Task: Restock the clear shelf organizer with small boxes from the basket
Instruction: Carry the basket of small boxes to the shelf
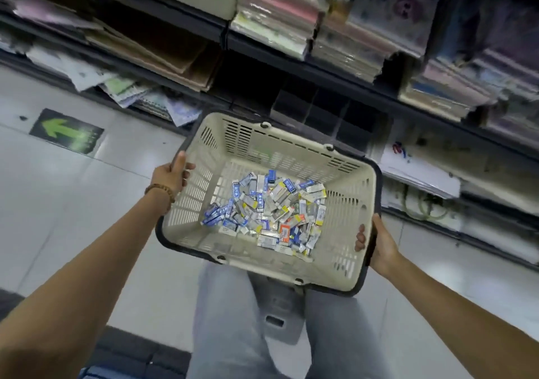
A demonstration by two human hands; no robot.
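A beige plastic basket (344,221) with a dark rim hangs in the air over my knees. Its floor is covered with several small boxes (268,209), mostly blue, white and silver, one orange. My left hand (172,171) grips the basket's left rim, thumb over the edge. My right hand (376,244) grips the right rim, fingers curled inside the wall. Behind the basket, on a low dark shelf, stands the clear shelf organizer (326,113) with its upright dividers; its compartments look dark and I cannot tell what they hold.
Dark shelves (262,43) hold wrapped paper stacks, brown card sheets (163,52) and beige bins. Loose papers lie on the lowest shelf at right. A pale tiled floor with a green arrow sign (67,135) spreads to the left. A grey stool (277,317) is under me.
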